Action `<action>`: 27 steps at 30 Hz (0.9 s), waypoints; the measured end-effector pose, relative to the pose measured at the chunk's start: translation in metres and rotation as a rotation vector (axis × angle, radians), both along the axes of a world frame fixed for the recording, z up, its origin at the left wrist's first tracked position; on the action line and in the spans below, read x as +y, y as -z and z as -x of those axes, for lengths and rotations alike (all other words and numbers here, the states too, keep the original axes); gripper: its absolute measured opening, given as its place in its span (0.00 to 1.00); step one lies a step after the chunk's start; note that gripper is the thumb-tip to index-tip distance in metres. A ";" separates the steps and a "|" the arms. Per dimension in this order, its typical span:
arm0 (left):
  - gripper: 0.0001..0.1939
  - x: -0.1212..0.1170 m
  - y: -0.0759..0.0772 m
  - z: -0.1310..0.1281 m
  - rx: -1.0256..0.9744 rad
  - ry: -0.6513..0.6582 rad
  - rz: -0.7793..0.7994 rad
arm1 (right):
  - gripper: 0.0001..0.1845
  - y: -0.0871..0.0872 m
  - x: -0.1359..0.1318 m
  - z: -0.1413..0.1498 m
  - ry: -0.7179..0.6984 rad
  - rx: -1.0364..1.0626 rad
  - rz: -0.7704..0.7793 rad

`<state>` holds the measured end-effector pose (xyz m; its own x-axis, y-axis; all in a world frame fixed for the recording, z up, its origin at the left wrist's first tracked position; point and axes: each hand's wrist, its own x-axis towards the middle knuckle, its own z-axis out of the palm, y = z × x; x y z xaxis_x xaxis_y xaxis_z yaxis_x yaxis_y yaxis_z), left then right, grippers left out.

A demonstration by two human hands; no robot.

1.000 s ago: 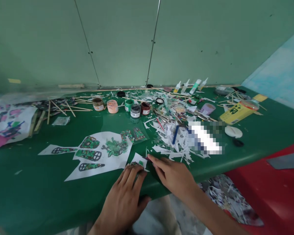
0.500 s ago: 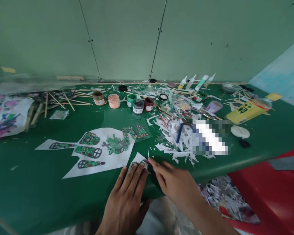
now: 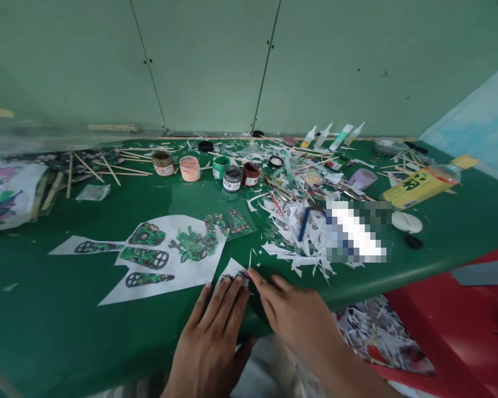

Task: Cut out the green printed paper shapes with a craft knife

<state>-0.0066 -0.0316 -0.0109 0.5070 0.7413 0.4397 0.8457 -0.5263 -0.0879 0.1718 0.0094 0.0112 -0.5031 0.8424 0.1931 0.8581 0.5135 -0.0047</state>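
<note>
Ahead of you: five paint jars [image 3: 233,180], brown, peach, green, black, dark red. To your right: four slim bottles [image 3: 341,138]; one yellow-labelled tub [image 3: 413,187], lying on its side; one purple cup [image 3: 362,179]; one white disc [image 3: 406,221]. To your left: loose wooden sticks [image 3: 69,176].

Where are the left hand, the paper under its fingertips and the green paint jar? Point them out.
Left hand [image 3: 213,319]: head view, back of the hand.
Paper [image 3: 233,267]: head view, white part beyond the fingertips.
Green paint jar [image 3: 221,168]: head view, side.
</note>
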 end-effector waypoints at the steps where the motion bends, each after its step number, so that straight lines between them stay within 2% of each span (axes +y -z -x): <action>1: 0.29 0.000 0.000 0.000 -0.012 0.001 0.004 | 0.26 0.000 -0.001 0.000 -0.002 -0.008 -0.002; 6: 0.29 0.001 -0.001 0.000 -0.072 0.008 0.033 | 0.27 0.002 -0.003 0.000 0.015 0.003 -0.007; 18: 0.29 0.000 0.000 -0.001 -0.041 -0.007 0.026 | 0.27 0.002 -0.004 0.003 0.027 -0.037 -0.014; 27: 0.32 0.001 0.001 -0.002 -0.080 -0.011 0.076 | 0.27 0.002 -0.005 0.002 0.038 -0.030 -0.001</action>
